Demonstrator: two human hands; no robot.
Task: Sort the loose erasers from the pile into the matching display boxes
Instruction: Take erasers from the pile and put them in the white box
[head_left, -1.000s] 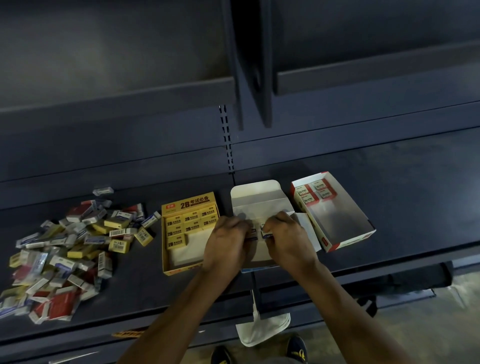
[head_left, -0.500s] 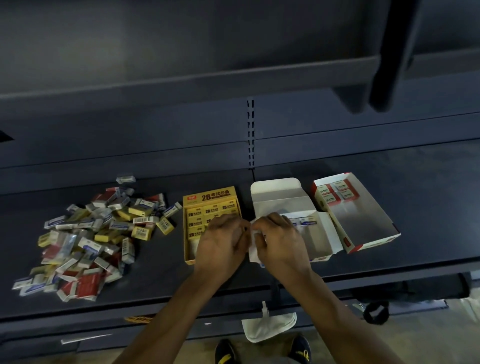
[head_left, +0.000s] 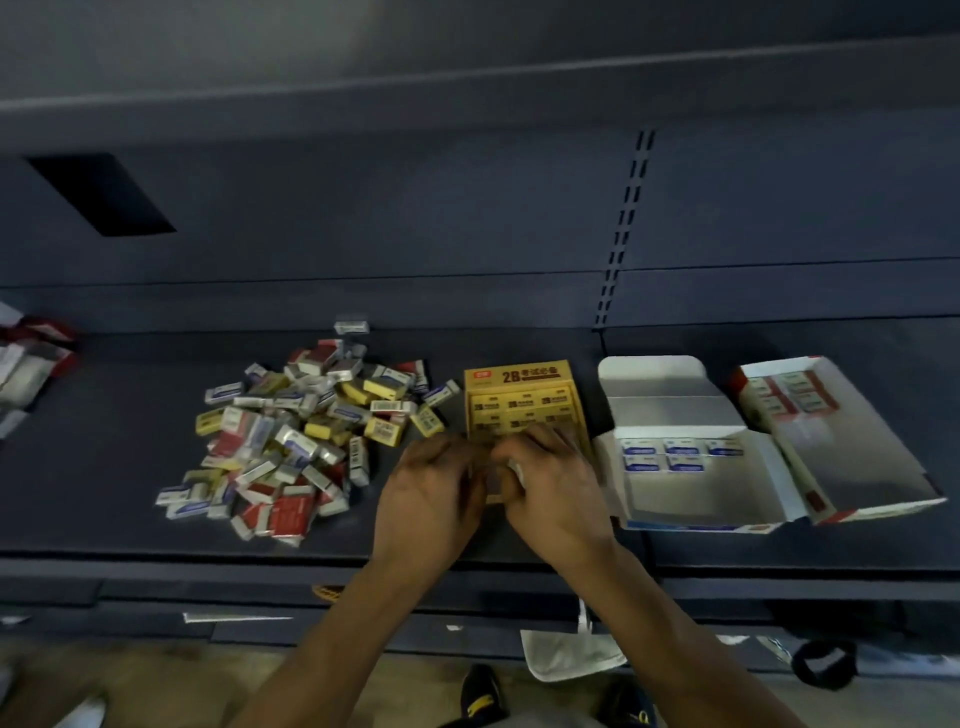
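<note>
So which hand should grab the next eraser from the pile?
Left, probably: the left hand is beside the pile, while the right hand is farther off, over the yellow box.

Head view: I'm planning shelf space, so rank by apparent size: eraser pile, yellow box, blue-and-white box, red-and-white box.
1. eraser pile
2. blue-and-white box and red-and-white box, too alike to rank
3. yellow box, partly covered

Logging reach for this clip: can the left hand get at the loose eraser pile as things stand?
Probably yes: the left hand is at the yellow box, just beside the pile, with only bare shelf between them.
</note>
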